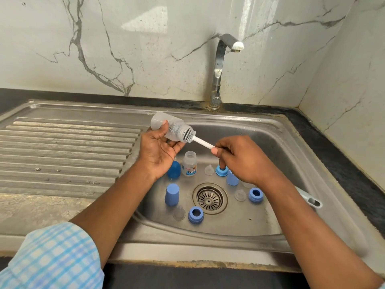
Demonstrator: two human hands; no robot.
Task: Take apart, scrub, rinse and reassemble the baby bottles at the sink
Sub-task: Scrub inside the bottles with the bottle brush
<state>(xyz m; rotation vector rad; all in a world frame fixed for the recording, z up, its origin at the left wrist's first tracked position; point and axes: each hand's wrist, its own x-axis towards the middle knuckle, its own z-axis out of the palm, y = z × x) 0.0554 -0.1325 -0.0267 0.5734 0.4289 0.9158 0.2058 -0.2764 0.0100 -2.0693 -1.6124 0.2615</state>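
Observation:
My left hand (159, 152) grips a clear baby bottle (166, 127) held sideways above the sink, mouth pointing right. A grey bristled bottle brush (203, 142) sticks partly into that mouth, and my right hand (241, 159) pinches its white handle. On the basin floor a second clear bottle (189, 163) with a printed label stands upright. Around it lie blue caps (172, 194), blue screw rings (195, 214) and clear teats (240, 195).
The steel sink (277, 147) has a round drain strainer (209, 198) in the middle and a ribbed draining board (66, 151) to the left. A chrome tap (220, 67) rises at the back, no water running. A grey handle (310, 200) lies on the right rim.

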